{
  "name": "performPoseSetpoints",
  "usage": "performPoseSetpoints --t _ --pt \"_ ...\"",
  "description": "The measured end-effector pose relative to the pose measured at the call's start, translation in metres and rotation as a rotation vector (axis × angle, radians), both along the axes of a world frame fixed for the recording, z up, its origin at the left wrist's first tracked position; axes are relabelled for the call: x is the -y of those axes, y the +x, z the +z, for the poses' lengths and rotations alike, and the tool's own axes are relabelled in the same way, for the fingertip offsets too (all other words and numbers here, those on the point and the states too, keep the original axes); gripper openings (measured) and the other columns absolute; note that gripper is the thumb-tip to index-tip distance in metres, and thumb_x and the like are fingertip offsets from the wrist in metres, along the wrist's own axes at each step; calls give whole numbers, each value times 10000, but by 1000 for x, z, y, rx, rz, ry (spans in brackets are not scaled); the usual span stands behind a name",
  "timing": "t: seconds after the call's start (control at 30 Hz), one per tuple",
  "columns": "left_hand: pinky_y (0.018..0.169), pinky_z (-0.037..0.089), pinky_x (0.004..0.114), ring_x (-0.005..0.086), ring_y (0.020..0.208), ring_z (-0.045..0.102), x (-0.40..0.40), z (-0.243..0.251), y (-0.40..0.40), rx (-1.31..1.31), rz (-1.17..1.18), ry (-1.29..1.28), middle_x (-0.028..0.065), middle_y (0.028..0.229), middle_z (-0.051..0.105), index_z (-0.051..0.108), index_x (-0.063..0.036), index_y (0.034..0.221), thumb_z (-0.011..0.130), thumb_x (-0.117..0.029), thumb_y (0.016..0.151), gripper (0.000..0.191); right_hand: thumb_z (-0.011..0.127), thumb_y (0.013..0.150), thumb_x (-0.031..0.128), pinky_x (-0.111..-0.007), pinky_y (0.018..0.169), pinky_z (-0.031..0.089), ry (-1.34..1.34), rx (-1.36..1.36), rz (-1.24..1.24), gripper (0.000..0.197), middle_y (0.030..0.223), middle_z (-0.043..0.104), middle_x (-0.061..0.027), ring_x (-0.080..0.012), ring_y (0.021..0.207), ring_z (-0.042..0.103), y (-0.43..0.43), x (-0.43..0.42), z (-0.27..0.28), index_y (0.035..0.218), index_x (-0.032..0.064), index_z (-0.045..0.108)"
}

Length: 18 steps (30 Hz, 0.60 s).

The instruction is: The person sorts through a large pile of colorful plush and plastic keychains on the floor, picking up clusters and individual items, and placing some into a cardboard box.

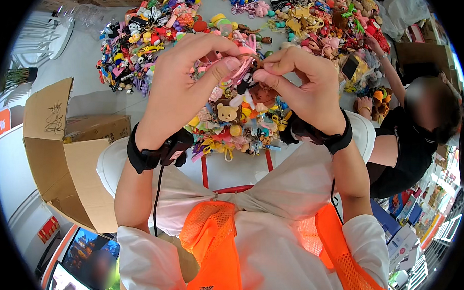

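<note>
My left hand [198,80] and my right hand [305,84] are raised close together over a pile of small toy charms [232,126]. Between them is a bundle of thin pink and brown cords [250,61]. The left thumb and fingers pinch its left side, while the right thumb and forefinger grip the brown cord at the right. Small charms seem to hang beneath, but which belong to the bundle I cannot tell. A beige bear-face charm [227,112] lies below the hands. Each wrist wears a black strap with a small device.
More charm piles lie on the floor, at the upper left [143,42] and upper right [328,22]. An open cardboard box [49,169] stands at left. At right, a person in black [404,151] reaches into the piles. A white chair [48,39] stands at upper left.
</note>
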State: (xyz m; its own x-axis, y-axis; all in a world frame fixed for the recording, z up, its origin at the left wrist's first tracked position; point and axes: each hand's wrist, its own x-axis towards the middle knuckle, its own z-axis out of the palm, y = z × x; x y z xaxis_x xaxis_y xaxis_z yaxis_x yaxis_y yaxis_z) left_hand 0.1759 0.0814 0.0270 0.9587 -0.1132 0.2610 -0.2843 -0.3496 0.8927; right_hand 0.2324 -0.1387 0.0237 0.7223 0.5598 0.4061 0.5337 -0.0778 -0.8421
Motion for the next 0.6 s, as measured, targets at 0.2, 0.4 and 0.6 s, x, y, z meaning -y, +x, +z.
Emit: performPoseSetpoints --t 0.2,0.4,0.6 --pt "868 463 304 180 998 606 2 -5 2 57 -45 90 58 1103 696 713 -65 1136 740 -153 887 266 746 892 43 -221 503 473 -114 -14 53 162 643 632 -33 -81 552 624 2 5 15 835 -6 603" --pt "911 465 341 207 1064 607 12 -18 -3 14 -125 -13 66 1146 692 714 -76 1156 836 -168 780 406 702 917 26 -236 475 452 -177 -61 123 134 648 638 -38 -84 544 632 3 10 16 845 -14 597" --pt "862 495 337 202 949 624 26 -31 -9 -31 -104 67 58 1042 700 700 -59 1145 861 -144 726 457 720 902 10 -246 660 504 -341 -340 171 97 822 628 -40 -88 728 634 10 18 21 897 -29 631"
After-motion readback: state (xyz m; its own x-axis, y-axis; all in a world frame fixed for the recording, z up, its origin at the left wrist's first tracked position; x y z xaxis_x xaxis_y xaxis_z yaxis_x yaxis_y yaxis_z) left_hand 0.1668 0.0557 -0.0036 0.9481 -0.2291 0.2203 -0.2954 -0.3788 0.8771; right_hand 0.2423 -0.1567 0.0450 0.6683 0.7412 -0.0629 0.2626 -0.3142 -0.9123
